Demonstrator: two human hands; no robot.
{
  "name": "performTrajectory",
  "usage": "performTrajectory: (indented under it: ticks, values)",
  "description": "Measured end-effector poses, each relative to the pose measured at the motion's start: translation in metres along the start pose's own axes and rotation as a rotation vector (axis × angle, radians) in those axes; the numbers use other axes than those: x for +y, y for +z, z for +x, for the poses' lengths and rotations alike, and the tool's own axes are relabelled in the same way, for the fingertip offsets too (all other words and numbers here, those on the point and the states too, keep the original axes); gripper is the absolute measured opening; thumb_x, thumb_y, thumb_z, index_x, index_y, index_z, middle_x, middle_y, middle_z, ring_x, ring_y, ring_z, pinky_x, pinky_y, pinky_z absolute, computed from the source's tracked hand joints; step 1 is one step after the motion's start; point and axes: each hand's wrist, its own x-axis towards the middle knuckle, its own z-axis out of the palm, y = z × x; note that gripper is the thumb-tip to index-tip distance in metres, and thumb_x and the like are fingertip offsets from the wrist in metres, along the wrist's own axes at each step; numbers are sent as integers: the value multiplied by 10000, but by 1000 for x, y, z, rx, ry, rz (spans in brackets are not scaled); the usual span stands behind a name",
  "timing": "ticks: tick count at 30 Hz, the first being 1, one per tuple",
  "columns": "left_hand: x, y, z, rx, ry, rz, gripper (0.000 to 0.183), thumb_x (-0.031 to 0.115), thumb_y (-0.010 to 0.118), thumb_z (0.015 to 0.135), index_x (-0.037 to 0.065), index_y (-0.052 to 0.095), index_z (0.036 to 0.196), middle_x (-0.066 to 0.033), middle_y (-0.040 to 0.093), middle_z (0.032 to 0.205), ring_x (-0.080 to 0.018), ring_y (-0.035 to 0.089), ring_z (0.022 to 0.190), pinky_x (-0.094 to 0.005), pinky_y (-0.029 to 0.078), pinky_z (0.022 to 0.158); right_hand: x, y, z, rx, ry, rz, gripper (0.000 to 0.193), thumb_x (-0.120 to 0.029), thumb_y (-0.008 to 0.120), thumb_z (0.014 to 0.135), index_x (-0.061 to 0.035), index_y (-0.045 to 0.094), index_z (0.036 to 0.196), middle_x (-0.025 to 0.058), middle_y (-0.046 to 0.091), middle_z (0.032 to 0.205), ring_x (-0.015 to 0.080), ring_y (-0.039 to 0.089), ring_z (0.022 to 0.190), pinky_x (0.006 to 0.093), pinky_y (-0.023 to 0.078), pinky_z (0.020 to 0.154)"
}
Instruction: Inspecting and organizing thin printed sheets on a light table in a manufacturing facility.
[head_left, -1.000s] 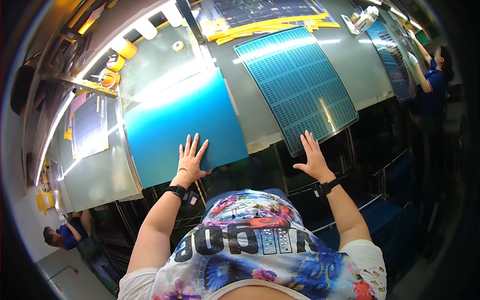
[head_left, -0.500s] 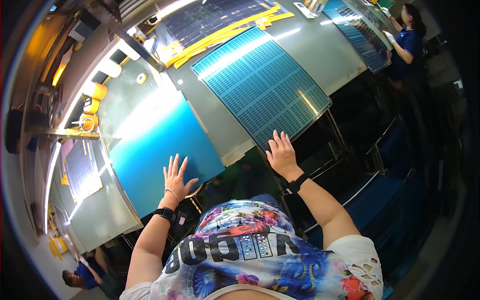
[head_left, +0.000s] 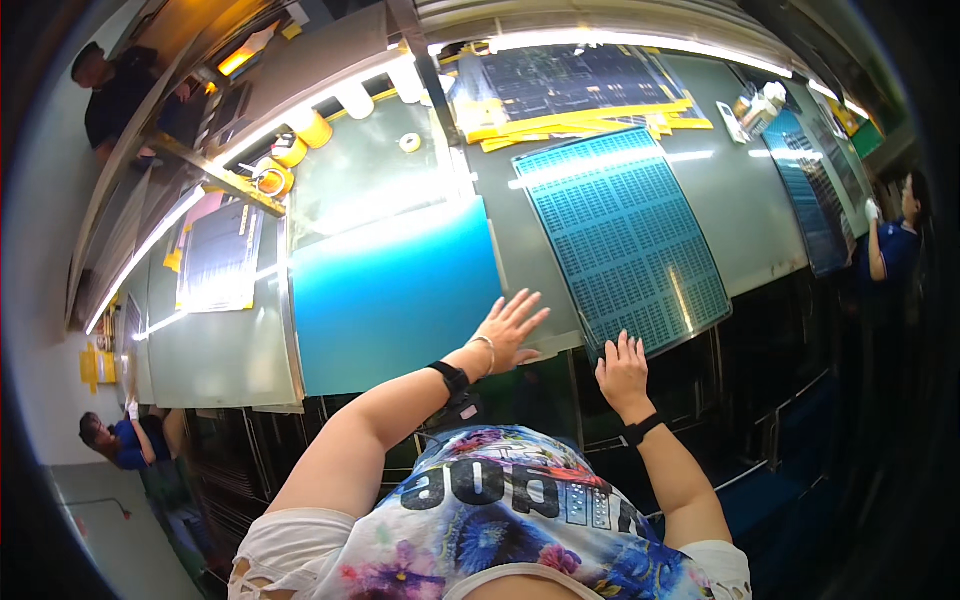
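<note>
A plain blue sheet lies flat on the left part of the worktable. To its right rests a teal panel printed with rows of small dark marks, with a thin border around it. My left hand is spread over the table's front between the two, just past the blue sheet's right edge and holding nothing. At the near left corner of the patterned panel, my right hand has its fingers stretched over the edge; whether the thumb grips from below is hidden.
Dark film sheets with yellow strips lie at the back. Yellow tape rolls stand at the far left. Another dark sheet is further left. Co-workers are at the right, the lower left and the upper left.
My left hand has left the blue sheet and moved right toward the patterned panel. My right hand now overlaps the panel's near edge. The view has turned left.
</note>
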Motion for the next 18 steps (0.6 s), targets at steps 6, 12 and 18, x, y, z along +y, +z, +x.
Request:
performTrajectory:
  ticks: [6,12,18]
  values:
    - [0,10,41,-19,80,96,689,464,491,825,65,269,1341,-128,176,1419,-281,114,1328,-435,179,1057,47,-69,58,132,253,184,148,-134,462,811,-59,564,734,137,572,637,343,572,617,422,432,539]
    - [4,-7,121,-149,-17,204,999,686,519,673,98,146,1388,-171,104,1432,-320,45,1333,-450,109,1070,56,-148,105,72,181,425,96,-89,505,795,-38,587,802,146,586,678,332,575,644,381,445,568]
    - [0,1,116,-118,-179,118,1123,753,520,594,113,71,1400,-187,9,1440,-354,-13,1329,-463,80,1066,-25,-296,108,407,-374,-16,93,-9,503,734,-47,585,754,64,562,677,242,549,599,345,433,580]
